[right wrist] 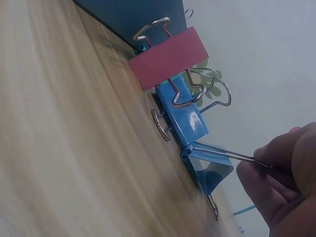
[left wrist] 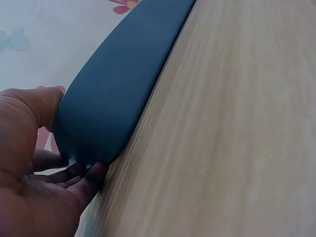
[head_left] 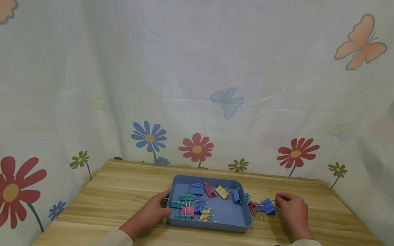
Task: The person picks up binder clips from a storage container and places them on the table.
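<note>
Flower-printed sheeting [head_left: 184,68] is hung behind a wood-grained counter [head_left: 138,184]. On it, a blue binder clip [head_left: 270,209] is pinched by its wire handle in the right hand [head_left: 293,213]. Beside that clip, a second blue clip [right wrist: 183,112] and a red clip [right wrist: 168,58] are seen. Multicoloured binder clips [head_left: 197,188] are contained in a blue tray [head_left: 227,213], gripped at its left side by the left hand [head_left: 155,206].

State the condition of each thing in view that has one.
Tray: right way up, open-topped, partly filled.
Clips in tray: loose, scattered, unheld.
Held blue clip: outside the tray, one handle pinched.
Other clips beside tray: unheld, close together.
Left hand: gripping the tray's edge.
Right hand: pinching the held clip's handle.
</note>
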`<act>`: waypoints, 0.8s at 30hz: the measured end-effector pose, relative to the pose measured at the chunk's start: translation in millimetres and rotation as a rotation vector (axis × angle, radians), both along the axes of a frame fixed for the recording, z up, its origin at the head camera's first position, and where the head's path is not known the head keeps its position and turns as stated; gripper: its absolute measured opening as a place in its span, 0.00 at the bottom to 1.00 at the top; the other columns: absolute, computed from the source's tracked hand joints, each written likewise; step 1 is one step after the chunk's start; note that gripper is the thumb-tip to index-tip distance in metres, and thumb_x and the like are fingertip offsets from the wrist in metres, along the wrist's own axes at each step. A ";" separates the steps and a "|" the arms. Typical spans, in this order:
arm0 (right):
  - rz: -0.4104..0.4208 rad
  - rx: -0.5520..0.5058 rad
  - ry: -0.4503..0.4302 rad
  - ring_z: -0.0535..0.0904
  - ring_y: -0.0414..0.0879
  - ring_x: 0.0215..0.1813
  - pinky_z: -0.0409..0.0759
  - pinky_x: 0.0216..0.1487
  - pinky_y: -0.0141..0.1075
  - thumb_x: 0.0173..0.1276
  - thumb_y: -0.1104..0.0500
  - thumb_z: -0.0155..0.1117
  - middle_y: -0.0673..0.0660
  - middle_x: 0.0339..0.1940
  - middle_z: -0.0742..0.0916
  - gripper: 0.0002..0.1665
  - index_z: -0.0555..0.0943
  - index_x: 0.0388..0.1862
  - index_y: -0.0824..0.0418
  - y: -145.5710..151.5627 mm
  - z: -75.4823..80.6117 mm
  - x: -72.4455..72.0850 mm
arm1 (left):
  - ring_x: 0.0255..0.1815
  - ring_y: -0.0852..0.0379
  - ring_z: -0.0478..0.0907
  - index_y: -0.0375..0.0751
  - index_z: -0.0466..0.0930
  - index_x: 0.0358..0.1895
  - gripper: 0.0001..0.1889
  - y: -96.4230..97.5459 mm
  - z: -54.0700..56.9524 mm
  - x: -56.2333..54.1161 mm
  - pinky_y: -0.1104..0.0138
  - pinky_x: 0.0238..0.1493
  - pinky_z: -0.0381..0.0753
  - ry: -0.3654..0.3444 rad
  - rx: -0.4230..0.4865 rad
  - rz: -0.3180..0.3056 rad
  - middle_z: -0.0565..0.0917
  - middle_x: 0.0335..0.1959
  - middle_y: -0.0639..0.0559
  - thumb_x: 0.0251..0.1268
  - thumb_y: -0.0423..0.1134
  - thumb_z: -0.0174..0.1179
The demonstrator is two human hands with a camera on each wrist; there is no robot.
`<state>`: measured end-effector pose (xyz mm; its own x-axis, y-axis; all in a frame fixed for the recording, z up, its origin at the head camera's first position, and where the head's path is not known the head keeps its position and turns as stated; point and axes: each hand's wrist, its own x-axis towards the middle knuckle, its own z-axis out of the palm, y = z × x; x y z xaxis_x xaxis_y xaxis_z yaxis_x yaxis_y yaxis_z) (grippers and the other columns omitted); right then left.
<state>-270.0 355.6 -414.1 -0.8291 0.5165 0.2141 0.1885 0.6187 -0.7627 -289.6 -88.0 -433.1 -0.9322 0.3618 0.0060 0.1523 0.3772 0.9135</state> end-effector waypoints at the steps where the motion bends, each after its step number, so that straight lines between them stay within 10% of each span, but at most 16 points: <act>1: -0.003 0.003 -0.003 0.84 0.41 0.27 0.75 0.27 0.32 0.64 0.60 0.61 0.61 0.31 0.90 0.15 0.85 0.44 0.69 -0.2 -0.1 0.0 | 0.66 0.45 0.69 0.28 0.53 0.74 0.42 -0.1 -0.2 -0.1 0.54 0.61 0.70 0.000 0.001 0.000 0.67 0.70 0.35 0.51 0.30 0.58; 10: -0.014 0.020 -0.011 0.84 0.45 0.30 0.76 0.27 0.34 0.63 0.59 0.63 0.65 0.36 0.89 0.15 0.85 0.43 0.69 -3.2 1.4 -0.5 | 0.66 0.45 0.68 0.27 0.54 0.73 0.42 0.3 -1.1 -0.4 0.52 0.62 0.69 0.003 -0.006 0.006 0.67 0.70 0.35 0.51 0.30 0.58; 24: 0.002 0.347 0.136 0.79 0.61 0.47 0.73 0.45 0.56 0.61 0.58 0.62 0.69 0.45 0.83 0.17 0.84 0.45 0.67 -18.2 13.6 5.4 | 0.67 0.45 0.67 0.28 0.54 0.73 0.43 -0.2 -5.2 -3.8 0.50 0.64 0.66 0.004 0.000 0.008 0.67 0.70 0.35 0.50 0.30 0.59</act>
